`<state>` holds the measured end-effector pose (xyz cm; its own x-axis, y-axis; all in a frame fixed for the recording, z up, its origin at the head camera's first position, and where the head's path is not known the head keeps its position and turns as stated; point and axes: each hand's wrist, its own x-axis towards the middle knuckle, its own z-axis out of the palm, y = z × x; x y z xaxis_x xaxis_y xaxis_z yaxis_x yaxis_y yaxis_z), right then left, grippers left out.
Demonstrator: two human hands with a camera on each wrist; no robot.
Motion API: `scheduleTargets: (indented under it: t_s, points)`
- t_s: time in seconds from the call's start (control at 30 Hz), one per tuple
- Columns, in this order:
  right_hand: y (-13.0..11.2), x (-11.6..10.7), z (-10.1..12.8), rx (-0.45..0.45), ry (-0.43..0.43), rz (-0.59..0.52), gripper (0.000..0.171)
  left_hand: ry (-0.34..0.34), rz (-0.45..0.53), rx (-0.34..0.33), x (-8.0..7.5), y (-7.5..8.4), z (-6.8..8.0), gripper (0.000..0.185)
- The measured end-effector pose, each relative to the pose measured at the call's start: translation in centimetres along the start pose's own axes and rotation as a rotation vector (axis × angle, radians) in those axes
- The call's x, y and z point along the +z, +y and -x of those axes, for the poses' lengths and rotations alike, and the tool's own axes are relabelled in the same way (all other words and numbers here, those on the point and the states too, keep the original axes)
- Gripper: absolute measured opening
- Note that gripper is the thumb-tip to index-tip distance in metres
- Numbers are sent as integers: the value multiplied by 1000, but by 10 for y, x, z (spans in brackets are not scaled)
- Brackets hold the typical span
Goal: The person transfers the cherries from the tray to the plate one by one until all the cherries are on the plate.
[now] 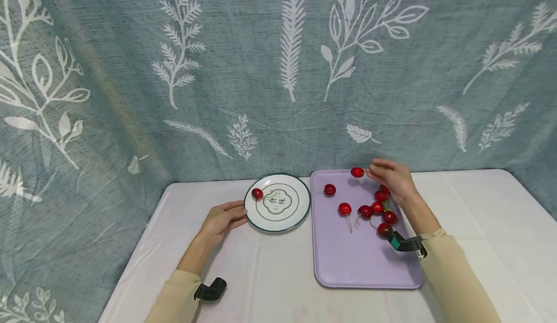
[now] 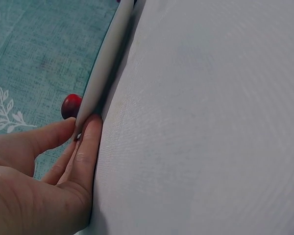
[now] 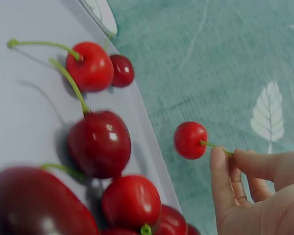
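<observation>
In the head view my left hand (image 1: 224, 219) holds the left rim of a white plate (image 1: 278, 221) with a dark rim line. The left wrist view shows the thumb at the plate's upper edge and the fingers against its underside. One red cherry (image 1: 257, 194) with a stem lies on that plate. My right hand (image 1: 393, 178) pinches the green stem of another cherry (image 3: 190, 140), which hangs over the far edge of the lilac tray (image 1: 348, 267). Several more cherries (image 1: 377, 208) with stems lie on the tray, mostly toward its right side.
A white cloth (image 1: 270, 274) covers the table under the plate and tray. Behind them hangs a blue-green curtain (image 1: 252, 86) with white leaf prints, close to the table's far edge. Black bands (image 1: 406, 243) sit on both wrists over beige sleeves.
</observation>
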<state>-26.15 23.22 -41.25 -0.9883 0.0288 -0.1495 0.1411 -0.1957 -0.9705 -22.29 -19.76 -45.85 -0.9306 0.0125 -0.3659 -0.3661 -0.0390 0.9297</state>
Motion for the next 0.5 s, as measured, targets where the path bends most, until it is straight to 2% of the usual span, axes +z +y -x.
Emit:
scheduleTargets:
  t_s: [0.27, 0.5]
  points:
    - [5, 23, -1, 10, 6, 120, 47, -7, -1, 7, 2, 1, -2, 47]
    - [14, 46, -5, 35, -42, 123, 43, 0, -14, 3, 1, 1, -1, 47]
